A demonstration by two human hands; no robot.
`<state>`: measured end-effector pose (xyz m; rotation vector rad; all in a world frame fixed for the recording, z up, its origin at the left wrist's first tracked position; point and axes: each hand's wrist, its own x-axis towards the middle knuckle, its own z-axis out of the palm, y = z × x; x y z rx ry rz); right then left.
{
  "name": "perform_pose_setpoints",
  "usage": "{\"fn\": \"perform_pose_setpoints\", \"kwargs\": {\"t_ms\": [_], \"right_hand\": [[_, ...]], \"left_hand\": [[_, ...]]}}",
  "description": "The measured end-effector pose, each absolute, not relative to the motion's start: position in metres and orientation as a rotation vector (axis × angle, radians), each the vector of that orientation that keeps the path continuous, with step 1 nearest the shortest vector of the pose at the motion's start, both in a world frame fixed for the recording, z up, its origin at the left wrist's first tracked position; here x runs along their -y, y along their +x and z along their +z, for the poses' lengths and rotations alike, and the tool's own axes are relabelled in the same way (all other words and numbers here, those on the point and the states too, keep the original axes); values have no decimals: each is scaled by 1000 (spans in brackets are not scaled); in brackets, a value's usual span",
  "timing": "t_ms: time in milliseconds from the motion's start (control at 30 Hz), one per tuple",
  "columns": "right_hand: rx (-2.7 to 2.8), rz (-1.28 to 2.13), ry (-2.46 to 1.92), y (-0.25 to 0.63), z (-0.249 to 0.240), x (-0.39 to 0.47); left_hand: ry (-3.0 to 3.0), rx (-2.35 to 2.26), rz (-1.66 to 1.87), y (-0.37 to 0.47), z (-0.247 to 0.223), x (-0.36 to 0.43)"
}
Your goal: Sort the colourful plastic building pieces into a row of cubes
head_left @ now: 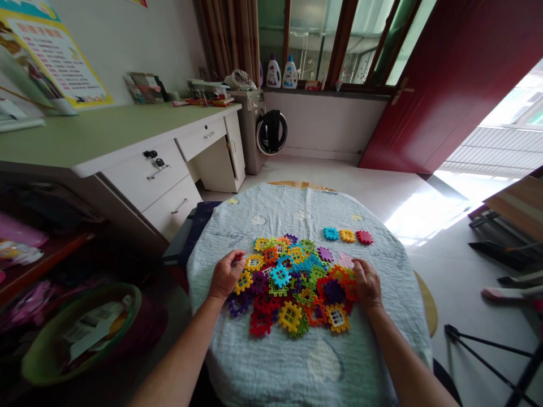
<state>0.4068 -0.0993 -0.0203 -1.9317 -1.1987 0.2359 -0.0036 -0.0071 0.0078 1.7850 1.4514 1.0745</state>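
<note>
A heap of plastic interlocking window blocks (292,282) in many colours lies on the cloth-covered table. My left hand (228,277) is at the heap's left edge, beside a yellow block (243,281). Its fingers are loosely bent and apart, with nothing seen in them. On the right side, my right hand (367,282) has its fingers curled in, the tips at the edge of a pink block (345,260). Behind the heap, a blue block (331,233), a yellow-orange block (347,236) and a red block (364,237) form a short row, slightly apart.
A pale blue cloth (271,367) covers the round table. To the left are a green-topped desk (127,133) and a basket (127,328) holding papers. A washing machine (252,135) stands at the back. Black tripod legs (487,345) are on the floor at right.
</note>
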Motion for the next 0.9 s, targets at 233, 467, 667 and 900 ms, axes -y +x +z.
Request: {"fn": "perform_pose_setpoints", "kwargs": {"t_ms": [233,467,667,900], "right_hand": [[1343,226,-1936,401,-13,100],[1312,450,-1763,405,-16,105],[1268,527,-1712,407,-17,107],[1335,447,-1782,403,-10,107]], "left_hand": [[1764,-1445,1063,-4,2,7],[1795,-1490,1098,-6,10,-2],[2199,-1351,809,43,33,-33],[2444,-1163,342,131,33,-72]]}}
